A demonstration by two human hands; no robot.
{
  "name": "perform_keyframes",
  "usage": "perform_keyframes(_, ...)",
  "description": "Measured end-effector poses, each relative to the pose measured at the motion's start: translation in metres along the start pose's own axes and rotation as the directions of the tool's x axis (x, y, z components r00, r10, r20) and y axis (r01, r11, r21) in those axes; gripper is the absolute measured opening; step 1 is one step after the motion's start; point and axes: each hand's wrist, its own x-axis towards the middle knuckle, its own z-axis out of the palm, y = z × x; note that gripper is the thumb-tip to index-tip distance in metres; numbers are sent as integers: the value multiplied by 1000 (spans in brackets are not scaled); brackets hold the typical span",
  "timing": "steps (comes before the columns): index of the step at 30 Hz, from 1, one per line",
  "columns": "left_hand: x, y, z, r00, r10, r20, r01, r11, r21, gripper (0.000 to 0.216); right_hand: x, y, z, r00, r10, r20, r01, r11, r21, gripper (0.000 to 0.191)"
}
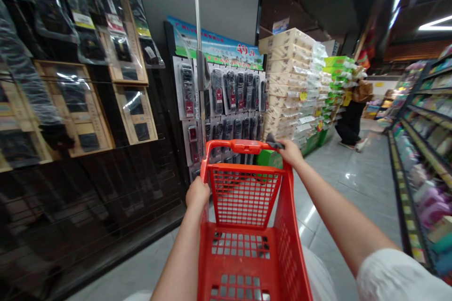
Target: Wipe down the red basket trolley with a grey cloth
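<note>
A red plastic shopping cart (240,244) stands in front of me, its lattice walls and slotted floor showing. My left hand (197,193) is closed around the cart's left side rim, just below the handle corner. At the far right corner of the handle, my right hand (290,152) is closed, with a dark grey cloth (273,141) at its fingers. The cloth lies against the cart's handle. The fingertips of both hands are partly hidden.
Packaged belts (231,91) hang on a rack ahead, behind a metal pole (197,14). Boxed goods (122,113) hang at left. Stacked cartons (287,84) stand beyond. A person in dark trousers (349,120) is farther along the tiled aisle (367,169); shelves (420,127) line the right.
</note>
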Motion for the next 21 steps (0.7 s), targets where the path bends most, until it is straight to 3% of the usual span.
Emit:
perform_keyframes(2,-1,0,-1,1000,1,0,-1,1000,6,28,-4,-1,14,984,72,160,-57,994,-97,43)
perform_keyframes(6,-4,2,-3,1000,-8,-2,8,1000,14,28,8,-24,27,967,122,223,-65,967,-245,35)
perform_keyframes(12,-7,3,0,1000,-15,0,15,1000,16,28,28,-95,43,941,36,336,37,977,-209,35)
perform_keyframes(21,-6,4,5,1000,-21,-5,21,1000,23,26,16,-191,88,905,-220,364,293,943,-158,35)
